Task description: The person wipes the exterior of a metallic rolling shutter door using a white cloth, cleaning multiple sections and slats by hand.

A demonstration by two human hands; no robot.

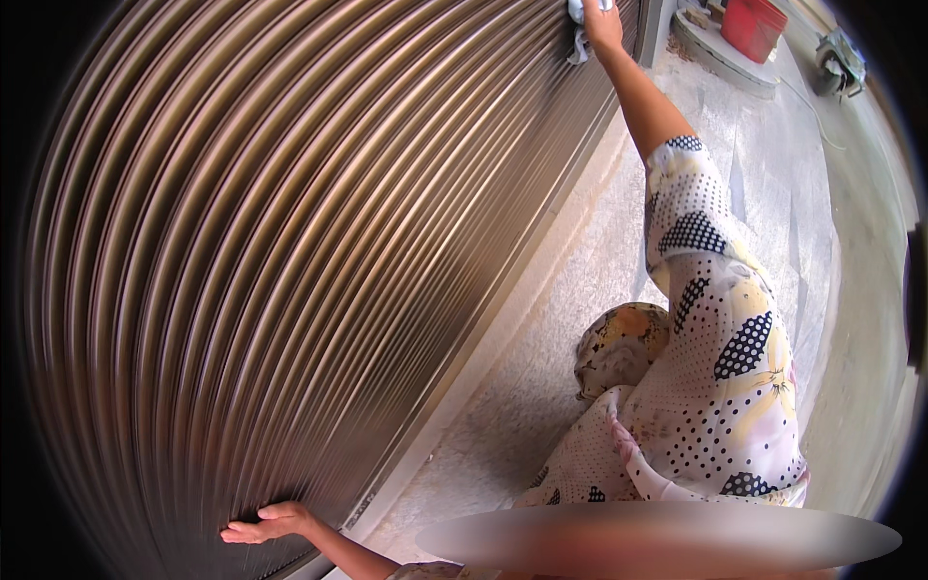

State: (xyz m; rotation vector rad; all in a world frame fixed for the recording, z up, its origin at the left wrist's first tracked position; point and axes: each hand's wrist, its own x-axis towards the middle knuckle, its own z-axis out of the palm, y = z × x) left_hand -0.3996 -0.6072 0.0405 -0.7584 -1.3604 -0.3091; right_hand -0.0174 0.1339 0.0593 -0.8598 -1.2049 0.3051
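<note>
A brown ribbed metal roller shutter (pixel 251 251) fills the left and middle of the view. My right hand (pixel 601 21) is stretched far out to the shutter's far end and presses a pale cloth (pixel 578 39) against its ribs. My left hand (pixel 266 523) lies flat on the shutter's near lower part, fingers together and pointing left, holding nothing. My patterned sleeve and dress (pixel 720 358) show at the lower right.
A pale concrete floor (pixel 580 280) runs along the shutter's foot. A red bucket (pixel 752 25) stands on a raised slab at the top right. A small grey device with a cord (pixel 837 58) lies further right.
</note>
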